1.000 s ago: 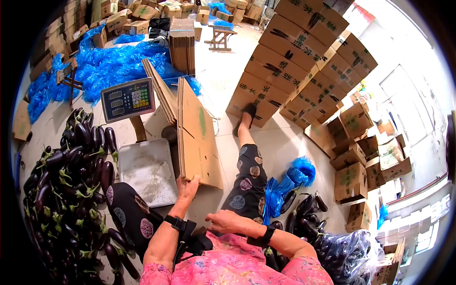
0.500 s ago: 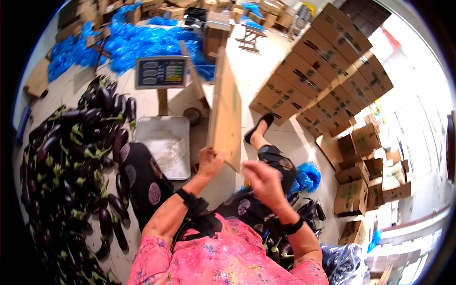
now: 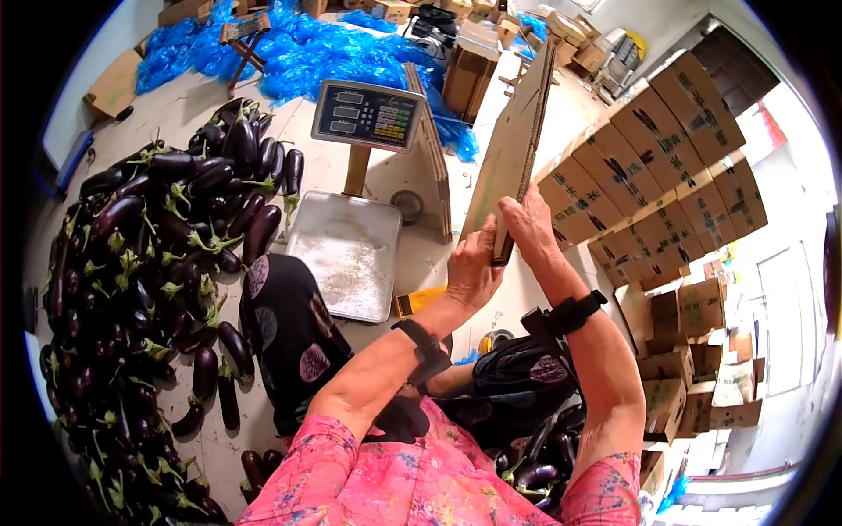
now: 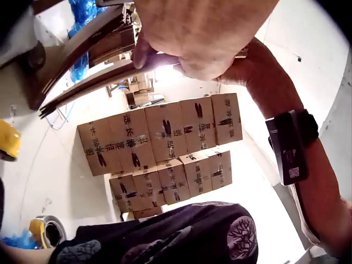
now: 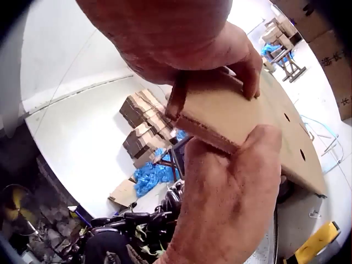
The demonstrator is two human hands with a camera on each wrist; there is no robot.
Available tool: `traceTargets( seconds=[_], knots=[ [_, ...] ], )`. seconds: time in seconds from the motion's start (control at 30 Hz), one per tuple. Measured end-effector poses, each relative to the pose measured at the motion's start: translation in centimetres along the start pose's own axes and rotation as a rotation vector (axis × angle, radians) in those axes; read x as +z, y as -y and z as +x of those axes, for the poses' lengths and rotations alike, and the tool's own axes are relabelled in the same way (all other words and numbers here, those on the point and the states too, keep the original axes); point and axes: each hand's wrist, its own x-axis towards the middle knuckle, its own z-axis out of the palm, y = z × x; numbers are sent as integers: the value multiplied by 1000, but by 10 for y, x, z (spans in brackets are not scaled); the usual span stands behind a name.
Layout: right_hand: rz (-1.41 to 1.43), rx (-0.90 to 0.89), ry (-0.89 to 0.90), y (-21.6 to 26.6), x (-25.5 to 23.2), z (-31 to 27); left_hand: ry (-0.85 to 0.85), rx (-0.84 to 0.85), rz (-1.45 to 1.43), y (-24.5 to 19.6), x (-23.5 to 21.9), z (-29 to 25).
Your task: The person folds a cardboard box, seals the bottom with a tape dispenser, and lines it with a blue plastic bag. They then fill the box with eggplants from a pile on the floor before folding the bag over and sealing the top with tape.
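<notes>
In the head view a flattened cardboard box stands on edge in front of the person, its near end between both hands. My left hand grips that end from the left side, fingers curled at its lower edge. From the right, my right hand holds the same end a little higher, thumb and fingers over the edge. The right wrist view shows both hands close together on the folded cardboard. Left of it stands a scale with a metal pan and a display.
A large heap of eggplants covers the floor at left; more eggplants lie by the right leg. Another cardboard sheet leans behind the scale. Stacked boxes rise at right. A yellow tool and a tape roll are nearby.
My right hand has come up from the lap and now grips the cardboard alongside the left. The cardboard has shifted and tilted. The outstretched right leg has drawn back, and the head view has turned left.
</notes>
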Motion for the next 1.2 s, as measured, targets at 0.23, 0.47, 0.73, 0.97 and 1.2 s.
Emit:
traceTargets(
  seconds=[0.23,0.47,0.73,0.97,1.2],
  knots=[
    [-91,-35,242,-77,57,89,325,-270,-324,67,21,21],
    [-49,-87,444,-117,108,102,213,-604,-330,123,-29,8],
    [-64,-163,367,-87,70,95,-26,-462,-424,78,-40,87],
    [139,-69,214,-116,63,75,-52,-25,80,79,-19,123],
    [514,25,262,-108,60,77,304,272,375,86,11,136]
  ],
)
